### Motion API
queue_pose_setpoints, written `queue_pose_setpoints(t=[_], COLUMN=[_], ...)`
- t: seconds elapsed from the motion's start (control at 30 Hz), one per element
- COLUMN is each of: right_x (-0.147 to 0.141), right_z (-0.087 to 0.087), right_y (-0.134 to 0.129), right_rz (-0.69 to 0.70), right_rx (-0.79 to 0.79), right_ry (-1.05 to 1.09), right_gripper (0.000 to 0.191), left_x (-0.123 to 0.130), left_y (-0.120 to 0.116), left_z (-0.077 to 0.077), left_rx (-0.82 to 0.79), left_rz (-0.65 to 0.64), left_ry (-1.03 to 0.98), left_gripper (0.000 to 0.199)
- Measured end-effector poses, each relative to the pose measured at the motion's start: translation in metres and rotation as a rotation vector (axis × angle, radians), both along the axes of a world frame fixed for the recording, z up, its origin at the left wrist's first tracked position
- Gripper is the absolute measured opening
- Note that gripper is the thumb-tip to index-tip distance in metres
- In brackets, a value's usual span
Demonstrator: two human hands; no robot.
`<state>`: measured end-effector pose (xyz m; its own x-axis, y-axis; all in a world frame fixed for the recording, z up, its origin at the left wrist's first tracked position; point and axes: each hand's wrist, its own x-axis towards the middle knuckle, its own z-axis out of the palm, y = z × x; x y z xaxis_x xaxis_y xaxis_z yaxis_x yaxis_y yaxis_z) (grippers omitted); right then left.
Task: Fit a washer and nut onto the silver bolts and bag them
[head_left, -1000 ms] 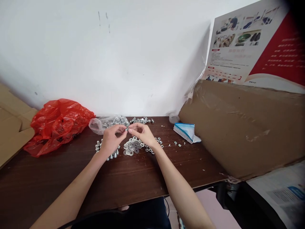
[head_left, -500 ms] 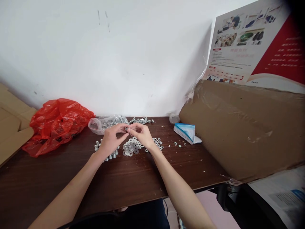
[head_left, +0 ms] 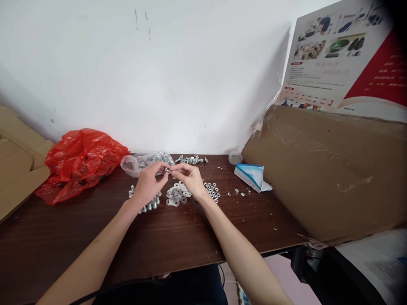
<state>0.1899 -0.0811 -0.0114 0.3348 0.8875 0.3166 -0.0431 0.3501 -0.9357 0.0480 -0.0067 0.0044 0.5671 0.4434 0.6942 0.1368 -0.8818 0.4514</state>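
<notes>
1. One dark brown wood-grained table [head_left: 178, 241] is spreading beneath both hands.
2. One large brown cardboard piece [head_left: 318, 178] is standing at the right, with one red-and-white printed poster [head_left: 318, 72] rising above it.
3. One crumpled red plastic bag [head_left: 84, 161] is lying at the left, near one tan cardboard piece [head_left: 19, 161].
4. Two bare hands are meeting mid-table: the left hand [head_left: 149, 182] and the right hand [head_left: 190, 180] are both pinching narrowly, thumb towards forefinger.
5. One clear plastic bag [head_left: 135, 164] of silvery parts, too many to count, is lying behind the left hand.
6. One blue-and-white folded packet [head_left: 250, 176] is lying right of the hands.
7. Silvery metal bolts [head_left: 154, 204], flat round washers [head_left: 176, 195] and small nuts [head_left: 212, 190] are forming three groups, left to right, partly covered and uncountable.
8. At least one small silvery metal piece [head_left: 168, 170] is sitting between both hands' fingertips, its kind unclear.
</notes>
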Motion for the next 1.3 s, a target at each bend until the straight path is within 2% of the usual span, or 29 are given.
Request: queue_pose_setpoints(t=[0.17,0.5,0.6,0.73,0.97,1.3], right_x=[-0.0004,-0.0037,-0.0031,-0.0015,-0.0016,-0.0021], right_z=[0.0008,0.0045,0.0023,-0.0032,-0.0011,0.0002], right_y=[-0.0006,-0.0039,-0.0030,-0.0013,-0.0027,-0.0029], right_rz=[-0.023,-0.037,-0.045,-0.087,-0.093,-0.067], right_rx=[0.024,0.033,-0.001,-0.065,0.017,-0.026], right_ry=[0.068,0.038,-0.019,-0.208,-0.197,-0.108], right_gripper=[0.020,0.021,0.027,0.032,0.026,0.029], left_x=[0.0002,0.0004,0.0004,0.0001,-0.0015,-0.0017], left_y=[-0.0013,-0.0025,-0.0037,-0.0062,-0.0050,-0.0060], left_z=[-0.0010,-0.0059,-0.0066,-0.0055,-0.0032,-0.0026], left_rx=[0.064,0.045,0.048,0.088,0.051,0.130], left_rz=[0.028,0.122,0.115,0.094,0.181,0.090], left_ry=[0.027,0.053,0.053,0.056,0.067,0.066], left_gripper=[0.014,0.007,0.006,0.004,0.006,0.005])
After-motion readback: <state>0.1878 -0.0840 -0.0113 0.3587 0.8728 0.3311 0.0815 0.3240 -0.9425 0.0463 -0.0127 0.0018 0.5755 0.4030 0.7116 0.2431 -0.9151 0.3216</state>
